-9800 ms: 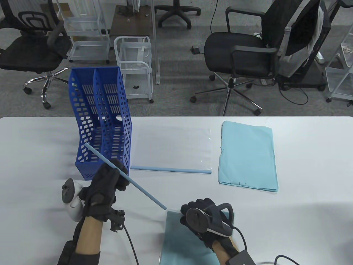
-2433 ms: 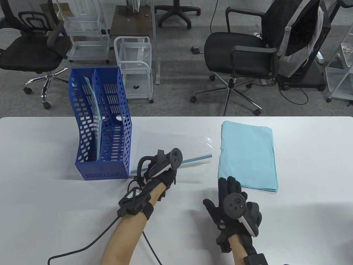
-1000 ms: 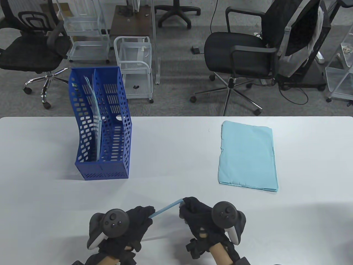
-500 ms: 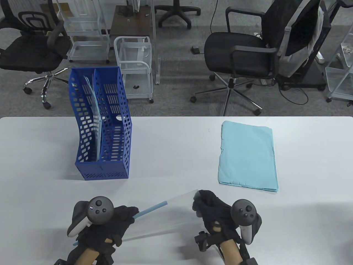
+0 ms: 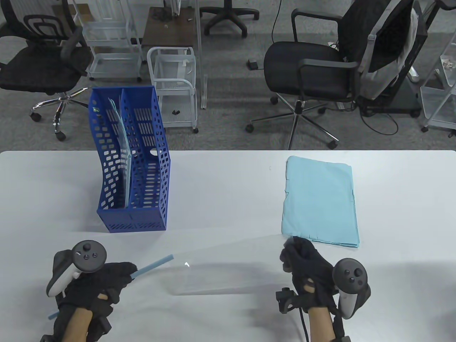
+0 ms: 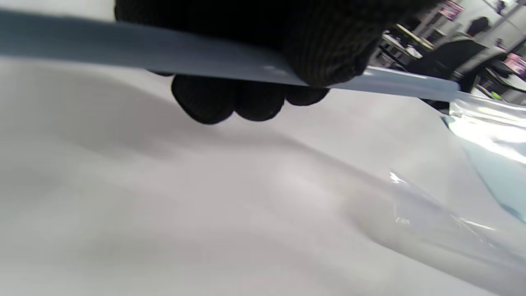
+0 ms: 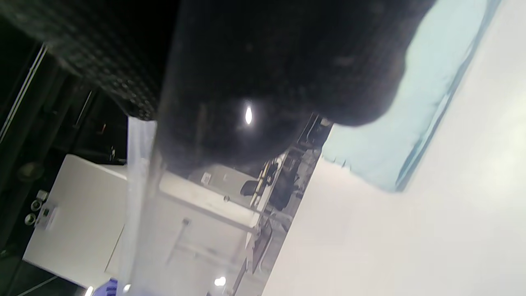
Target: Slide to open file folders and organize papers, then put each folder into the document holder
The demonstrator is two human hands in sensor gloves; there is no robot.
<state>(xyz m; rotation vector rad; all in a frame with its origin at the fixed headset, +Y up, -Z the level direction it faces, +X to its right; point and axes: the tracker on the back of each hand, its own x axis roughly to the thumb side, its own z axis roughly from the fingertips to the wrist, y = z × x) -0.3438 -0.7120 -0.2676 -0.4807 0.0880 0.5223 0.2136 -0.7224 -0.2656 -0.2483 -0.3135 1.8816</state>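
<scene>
The left hand (image 5: 96,285) grips the blue slide bar (image 5: 151,266), and the right hand (image 5: 306,265) pinches the clear folder (image 5: 228,265) stretched between them above the worktop (image 5: 228,185). Just beyond the right hand lies the paper stack (image 5: 320,201); beyond the left stands the document holder (image 5: 130,160).

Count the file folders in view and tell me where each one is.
2. One folder stands in the left compartment of the blue document holder. One clear folder is held by the right hand. Others may be hidden.
</scene>
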